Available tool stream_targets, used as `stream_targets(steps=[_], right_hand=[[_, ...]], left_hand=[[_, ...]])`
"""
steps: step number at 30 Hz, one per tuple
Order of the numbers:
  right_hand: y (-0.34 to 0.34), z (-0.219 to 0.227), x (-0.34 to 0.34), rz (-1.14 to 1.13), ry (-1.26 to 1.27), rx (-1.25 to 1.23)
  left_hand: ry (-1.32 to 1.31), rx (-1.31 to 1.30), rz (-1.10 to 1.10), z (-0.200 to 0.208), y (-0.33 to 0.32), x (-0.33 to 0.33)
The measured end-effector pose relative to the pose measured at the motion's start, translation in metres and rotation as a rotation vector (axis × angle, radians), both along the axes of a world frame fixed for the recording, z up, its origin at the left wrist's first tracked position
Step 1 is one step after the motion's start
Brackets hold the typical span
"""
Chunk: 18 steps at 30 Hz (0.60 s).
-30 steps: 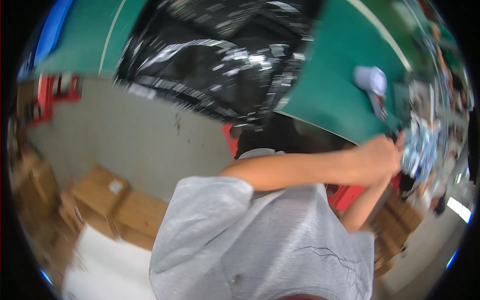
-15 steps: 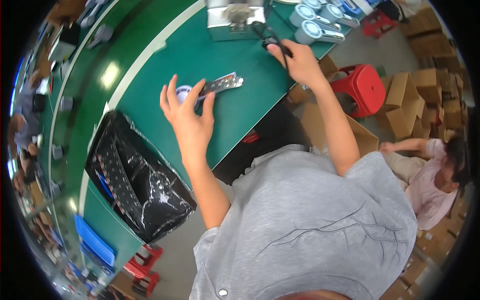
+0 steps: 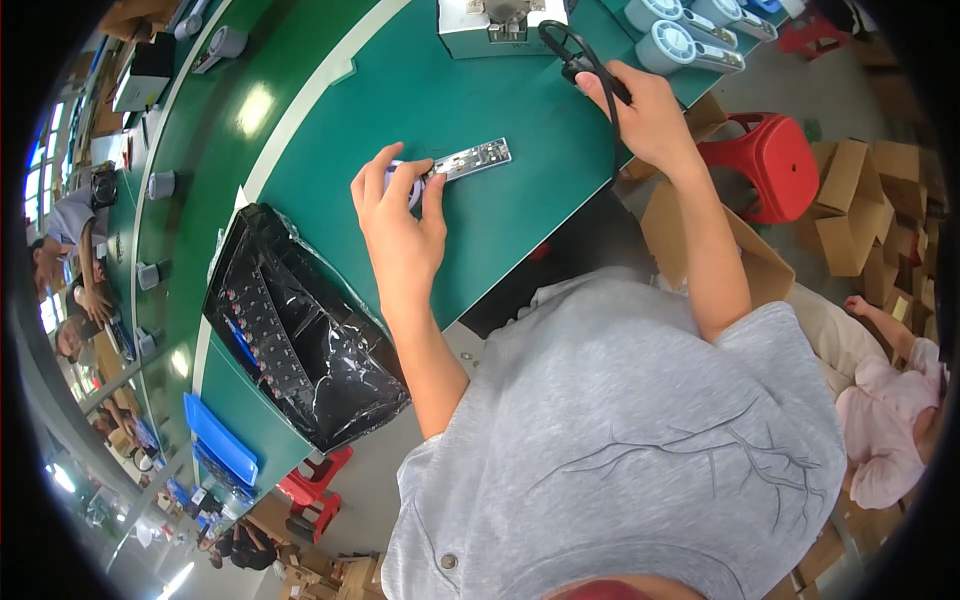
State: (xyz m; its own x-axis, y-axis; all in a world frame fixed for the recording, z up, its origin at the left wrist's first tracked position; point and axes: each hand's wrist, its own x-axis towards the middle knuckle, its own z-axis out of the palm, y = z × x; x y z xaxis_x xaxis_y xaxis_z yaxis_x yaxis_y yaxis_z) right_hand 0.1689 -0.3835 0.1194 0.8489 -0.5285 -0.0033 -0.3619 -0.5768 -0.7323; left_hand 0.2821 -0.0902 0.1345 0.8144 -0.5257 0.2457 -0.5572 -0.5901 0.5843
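My left hand point(image 3: 400, 225) pinches a round-headed handheld device point(image 3: 478, 158) between thumb and fingers, on the green table. A strip of circuit board shows along its opened handle; the pale round head is partly hidden behind my fingers. Toward the table's right edge my right hand point(image 3: 648, 118) is closed around a black corded tool point(image 3: 618, 88). Its cable loops up and hangs down past the hand. What kind of tool it is I cannot make out, as the fingers cover part of it.
A black plastic-lined tray point(image 3: 300, 340) with dark parts lies left of my left arm. A white box with a metal fixture point(image 3: 500, 30) stands at the far side. Several pale-blue round-headed devices point(image 3: 665, 45) lie far right. A red stool point(image 3: 765, 168), cartons point(image 3: 850, 220) and a seated person point(image 3: 885, 420) are right.
My left fingers have closed on the device, and its handle has turned slightly. My right hand still holds the corded tool. The whole view has shifted a little.
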Motion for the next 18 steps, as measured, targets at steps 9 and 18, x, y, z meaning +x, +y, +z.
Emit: stream_targets(steps=[9, 18], right_hand=[[-0.002, 0.001, 0.0, 0.027, -0.053, 0.021], [-0.001, 0.043, 0.005, 0.07, -0.328, 0.31]], left_hand=[[0.041, 0.013, -0.002, 0.004, -0.005, 0.007], [0.063, -0.09, -0.17, -0.001, -0.027, 0.019]])
